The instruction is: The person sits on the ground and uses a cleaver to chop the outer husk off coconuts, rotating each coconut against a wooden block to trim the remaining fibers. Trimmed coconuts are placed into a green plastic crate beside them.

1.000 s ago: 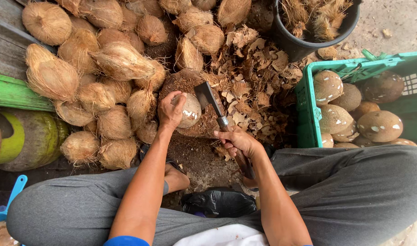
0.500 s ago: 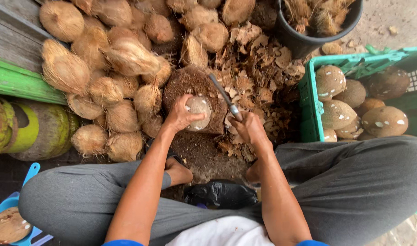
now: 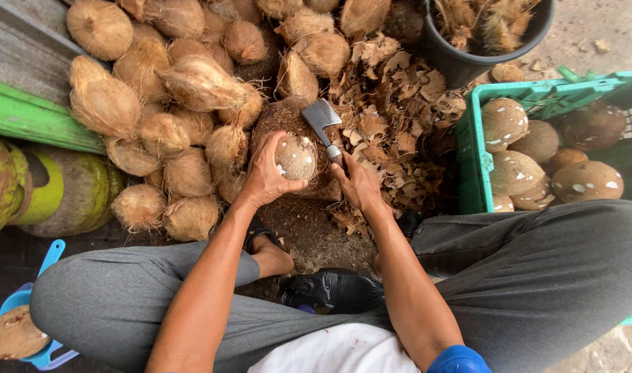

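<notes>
Husking coconut on stump.
Left hand cups coconut; right hand fisted round cleaver, blade at 12 o'clock.

Cleaver raised beside coconut; blade lifted upright.

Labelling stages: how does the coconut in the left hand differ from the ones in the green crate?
The held coconut sits on a block, gripped by the left hand; the crate coconuts lie loose in the green crate. It looks smaller than them. Both are pale brown with white nicks, husk fibre gone.
</notes>
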Demonstrator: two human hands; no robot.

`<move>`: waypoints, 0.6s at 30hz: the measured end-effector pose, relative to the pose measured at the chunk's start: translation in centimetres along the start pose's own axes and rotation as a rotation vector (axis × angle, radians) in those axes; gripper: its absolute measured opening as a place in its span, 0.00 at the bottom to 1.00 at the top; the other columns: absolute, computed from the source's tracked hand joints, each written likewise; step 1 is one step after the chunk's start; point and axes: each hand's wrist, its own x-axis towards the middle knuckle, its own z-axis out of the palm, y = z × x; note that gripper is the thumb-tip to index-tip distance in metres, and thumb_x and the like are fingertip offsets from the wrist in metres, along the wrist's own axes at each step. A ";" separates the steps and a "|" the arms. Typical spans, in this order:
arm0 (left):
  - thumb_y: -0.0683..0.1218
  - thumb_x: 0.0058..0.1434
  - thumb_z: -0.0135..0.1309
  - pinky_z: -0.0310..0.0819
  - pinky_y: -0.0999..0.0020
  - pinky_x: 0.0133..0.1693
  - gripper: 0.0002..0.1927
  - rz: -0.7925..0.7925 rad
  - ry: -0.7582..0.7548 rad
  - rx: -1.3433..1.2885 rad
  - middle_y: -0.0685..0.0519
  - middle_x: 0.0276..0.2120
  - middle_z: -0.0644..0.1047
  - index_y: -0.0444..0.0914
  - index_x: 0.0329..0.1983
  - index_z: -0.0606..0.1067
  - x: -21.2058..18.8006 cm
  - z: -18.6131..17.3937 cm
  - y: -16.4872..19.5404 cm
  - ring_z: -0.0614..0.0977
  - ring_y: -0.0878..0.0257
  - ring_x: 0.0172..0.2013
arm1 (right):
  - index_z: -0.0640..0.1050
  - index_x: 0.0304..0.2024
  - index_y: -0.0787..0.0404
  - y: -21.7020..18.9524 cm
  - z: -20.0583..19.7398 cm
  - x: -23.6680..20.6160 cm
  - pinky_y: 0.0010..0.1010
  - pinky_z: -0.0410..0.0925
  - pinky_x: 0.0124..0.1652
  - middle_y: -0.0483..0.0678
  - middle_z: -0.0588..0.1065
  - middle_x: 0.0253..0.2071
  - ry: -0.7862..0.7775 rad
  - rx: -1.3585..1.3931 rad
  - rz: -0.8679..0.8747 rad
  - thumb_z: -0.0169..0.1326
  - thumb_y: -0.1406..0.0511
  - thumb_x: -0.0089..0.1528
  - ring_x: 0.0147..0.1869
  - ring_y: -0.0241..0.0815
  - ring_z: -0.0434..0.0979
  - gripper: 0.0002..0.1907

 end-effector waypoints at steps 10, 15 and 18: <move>0.52 0.33 0.75 0.58 0.51 0.69 0.64 0.191 -0.100 0.004 0.41 0.66 0.64 0.39 0.73 0.54 -1.7 -2.9 3.8 0.67 0.45 0.67 | 0.57 0.75 0.44 -3.0 -2.6 -1.0 0.48 0.53 0.68 0.52 0.56 0.76 -0.337 0.857 -0.075 0.57 0.47 0.57 0.77 0.51 0.55 0.46; 0.52 0.34 0.74 0.60 0.52 0.70 0.63 0.230 -0.104 -0.074 0.42 0.65 0.65 0.39 0.73 0.55 -2.0 -2.7 5.2 0.70 0.46 0.66 | 0.68 0.71 0.49 -2.9 -4.1 -1.9 0.47 0.56 0.71 0.49 0.63 0.74 -0.400 1.107 -0.105 0.64 0.55 0.56 0.76 0.51 0.61 0.40; 0.52 0.34 0.74 0.59 0.52 0.70 0.61 0.330 -0.062 0.027 0.41 0.65 0.65 0.38 0.71 0.58 -1.7 -3.2 5.5 0.68 0.44 0.68 | 0.70 0.69 0.48 -2.7 -4.6 -1.9 0.46 0.59 0.71 0.50 0.70 0.70 -0.315 1.116 -0.110 0.65 0.57 0.57 0.73 0.49 0.68 0.38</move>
